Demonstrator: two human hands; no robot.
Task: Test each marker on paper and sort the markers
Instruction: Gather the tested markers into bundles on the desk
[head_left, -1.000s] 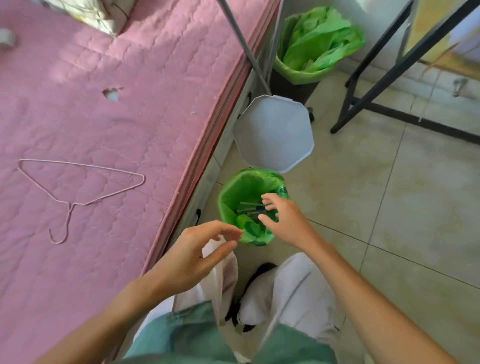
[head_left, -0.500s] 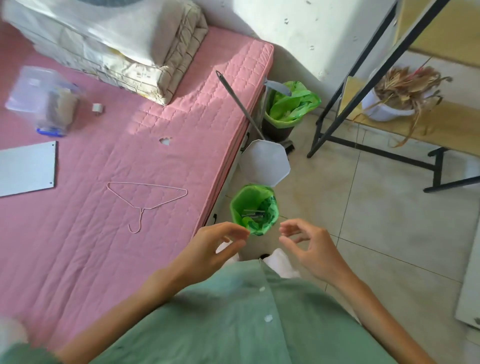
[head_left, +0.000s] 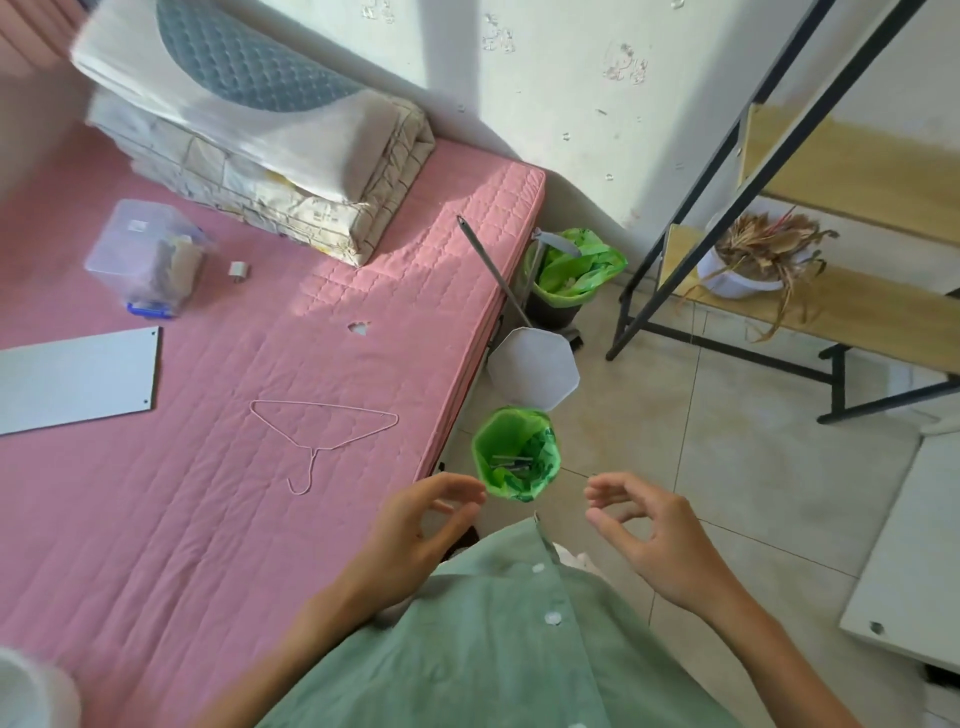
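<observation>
A small bin lined with a green bag (head_left: 540, 467) stands on the floor beside the bed, its white lid (head_left: 532, 371) tipped up behind it. Several dark markers (head_left: 510, 462) lie inside the bin. My left hand (head_left: 415, 525) hovers just left of the bin, fingers loosely curled and holding nothing. My right hand (head_left: 647, 525) hovers to the bin's right, fingers relaxed and also holding nothing. Both hands are above and apart from the bin. No paper for testing is visible near my hands.
A pink mattress (head_left: 208, 493) fills the left, with a wire hanger (head_left: 322, 423), a white board (head_left: 78, 379), a clear plastic box (head_left: 150, 260) and folded bedding (head_left: 270, 150). A second green-lined bin (head_left: 571, 270) stands by the wall. A black-framed shelf (head_left: 810, 291) holds a dried plant.
My right hand has come out of the bin and pulled back to the right, holding nothing. The view has risen and widened, showing more of the bed and shelf.
</observation>
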